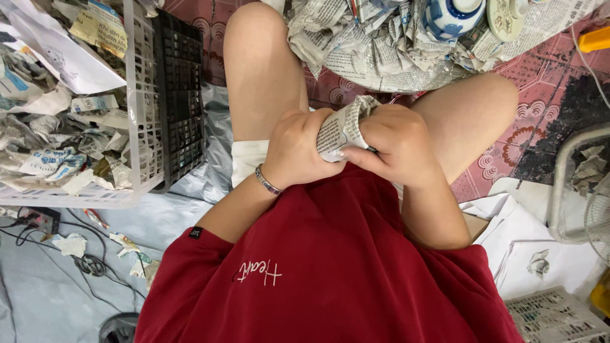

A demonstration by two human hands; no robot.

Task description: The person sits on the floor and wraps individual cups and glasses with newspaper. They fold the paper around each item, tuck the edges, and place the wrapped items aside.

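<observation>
- Newspaper-wrapped bundle (342,127): small, crumpled at its upper end, held between both hands just above the person's lap, in front of the red shirt (330,267). What is inside cannot be seen.
- Left hand (297,149): closed around the bundle's left side, fingers curled over the paper, knuckles up. A thin metal bracelet (267,181) sits on that wrist.
- Right hand (397,143): also closed on the bundle, gripping its right side; fingertips press into the paper near the lower edge.
- Person is seated low, bare knees spread to either side of the hands.
- Just beyond the knees: a heap of crumpled newspaper (381,51), with a blue-and-white ceramic piece (451,16) resting in it and a pale round ceramic lid or dish (505,19) beside that.
- To the person's left: a white plastic lattice basket (143,114) full of crumpled paper scraps; a black lattice crate (181,95) stands touching its side.
- Floor: red patterned tiles (540,82) ahead, grey plastic sheeting (210,146) under the baskets.
- Near left: black cables (89,260) and paper scraps on a pale sheet.
- Near right: loose white paper sheets (534,241), another white lattice basket (553,314) at the corner, part of a fan's wire guard (597,216) at the edge.
</observation>
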